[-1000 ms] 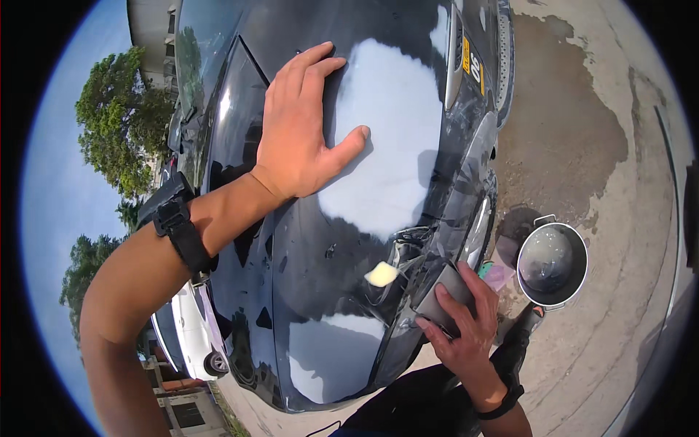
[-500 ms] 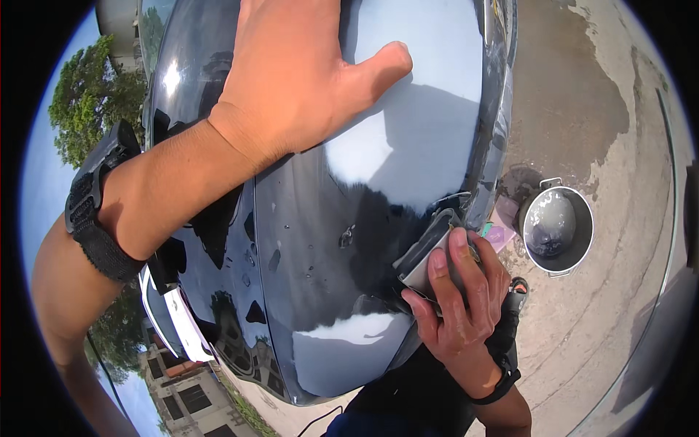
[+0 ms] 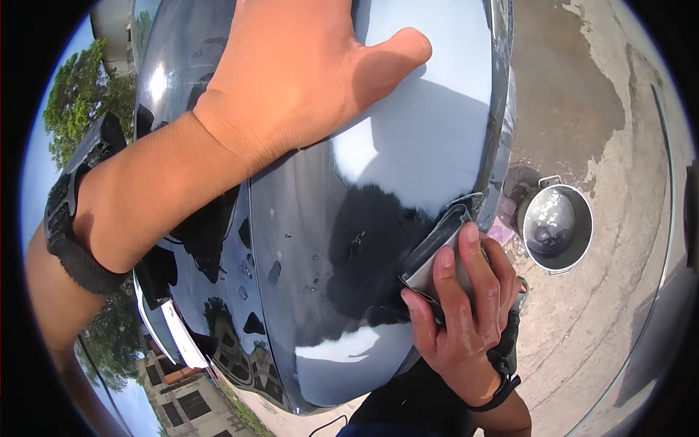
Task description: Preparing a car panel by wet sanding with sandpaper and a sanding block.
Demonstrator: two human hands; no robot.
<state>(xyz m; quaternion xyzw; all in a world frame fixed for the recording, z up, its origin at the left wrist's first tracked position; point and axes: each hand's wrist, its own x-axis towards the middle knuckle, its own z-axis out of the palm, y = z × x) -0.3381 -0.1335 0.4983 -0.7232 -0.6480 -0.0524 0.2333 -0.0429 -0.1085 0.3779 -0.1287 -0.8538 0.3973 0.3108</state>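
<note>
1. Left hand [image 3: 291, 80]: upper centre of the frame, spread flat with palm down on the glossy dark car panel [image 3: 328, 240], thumb out toward the right; open, gripping nothing.
2. Left forearm: running from the hand down to the left edge of the frame, with a black wrist strap [image 3: 73, 218] at far left.
3. Right hand [image 3: 462, 313]: lower right of centre, fingers curled over a folded grey cloth [image 3: 437, 251] and pressing it against the right edge of the panel; closed on the cloth, fingers wet and shiny.
4. Grey cloth: just right of centre, lying on the panel's rim, upper fold showing above the fingertips, remainder hidden under the hand.
5. Car panel: filling the middle of the frame, curved and mirror-like, reflecting bright sky, dark silhouettes and buildings; small water drops scattered near the centre.
6. Black wristband [image 3: 502, 390]: on the right wrist, lower right of the frame.
7. Metal pot [image 3: 557, 229]: right of the frame, standing on the concrete ground [image 3: 604, 320], near the right hand but apart from it; contents unclear.
8. Concrete ground: right side of the frame, with a dark wet patch [image 3: 568, 95] at upper right.
9. Trees [image 3: 76, 109]: left edge of the frame, against blue sky.
</note>
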